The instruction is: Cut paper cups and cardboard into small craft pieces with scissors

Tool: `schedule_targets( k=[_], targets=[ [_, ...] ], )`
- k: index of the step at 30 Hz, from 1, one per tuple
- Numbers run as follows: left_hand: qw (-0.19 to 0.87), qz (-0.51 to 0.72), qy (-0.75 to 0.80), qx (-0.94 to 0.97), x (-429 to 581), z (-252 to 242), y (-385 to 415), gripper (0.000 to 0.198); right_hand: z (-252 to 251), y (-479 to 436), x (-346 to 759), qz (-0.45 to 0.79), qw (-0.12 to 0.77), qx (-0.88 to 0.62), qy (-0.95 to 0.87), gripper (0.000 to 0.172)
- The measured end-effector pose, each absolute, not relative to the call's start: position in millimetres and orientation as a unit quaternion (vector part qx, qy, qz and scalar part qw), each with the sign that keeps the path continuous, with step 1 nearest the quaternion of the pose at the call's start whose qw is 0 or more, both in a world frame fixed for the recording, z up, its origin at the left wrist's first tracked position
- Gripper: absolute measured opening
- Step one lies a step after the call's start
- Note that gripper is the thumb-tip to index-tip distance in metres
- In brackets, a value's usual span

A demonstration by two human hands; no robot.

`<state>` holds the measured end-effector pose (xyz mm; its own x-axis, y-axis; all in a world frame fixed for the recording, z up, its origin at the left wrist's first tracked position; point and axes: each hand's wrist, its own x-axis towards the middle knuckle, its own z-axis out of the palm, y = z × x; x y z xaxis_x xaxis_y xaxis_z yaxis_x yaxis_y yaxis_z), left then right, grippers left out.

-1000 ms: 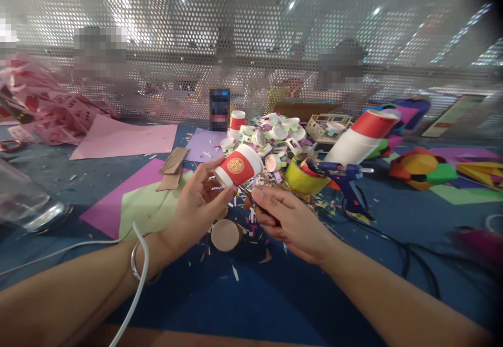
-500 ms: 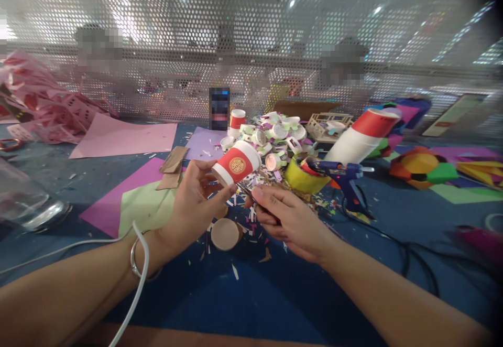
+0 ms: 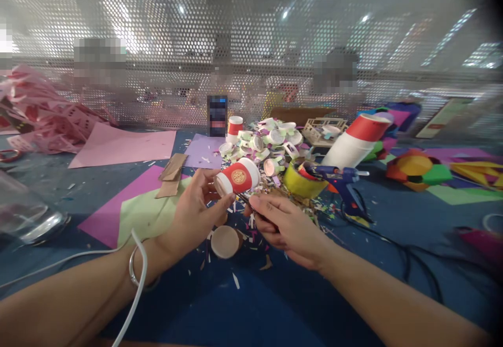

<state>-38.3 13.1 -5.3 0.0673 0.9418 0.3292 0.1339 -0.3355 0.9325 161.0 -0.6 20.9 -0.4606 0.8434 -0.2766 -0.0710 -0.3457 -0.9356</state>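
Note:
A red and white paper cup (image 3: 240, 175) with a gold round emblem lies tilted on its side in my left hand (image 3: 195, 205). My fingers and thumb grip it near its base end. My right hand (image 3: 288, 226) is closed around a thin dark tool (image 3: 244, 198), whose tip meets the lower edge of the cup beside my left thumb. Most of that tool is hidden in my fist, so its kind is unclear. On the table below the hands lies a pale round disc (image 3: 225, 242). Paper scraps (image 3: 251, 224) are scattered about it.
Behind the cup rises a heap of cut white cup pieces (image 3: 275, 138). To the right are a yellow tub (image 3: 301, 183), a blue glue gun (image 3: 341, 178) with black cable and stacked cups (image 3: 351, 145). Coloured paper (image 3: 129, 145) and a clear container (image 3: 29, 205) lie left.
The view has tipped slightly upward, so everything sits lower in the picture. The cup has turned a little flatter in my left hand; both hands keep their hold.

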Motion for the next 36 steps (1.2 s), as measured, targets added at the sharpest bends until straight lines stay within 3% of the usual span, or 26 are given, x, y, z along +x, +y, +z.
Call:
schedule_targets(
  k=[17,27,36],
  targets=[
    [0.466,0.529,0.41,0.58,-27.4,8.0,3.1,0.042,25.3,-4.0,156.2,0.722,0.345,-0.383,-0.461,0.034],
    [0.39,0.531,0.438,0.611,-26.8,2.9,1.7,0.043,22.1,-6.3,152.6,0.72,0.358,-0.395,-0.444,0.038],
    [0.392,0.547,0.412,0.615,-24.2,-0.9,-3.3,0.042,19.2,-10.6,144.9,0.711,0.394,-0.397,-0.426,0.041]
  ],
)
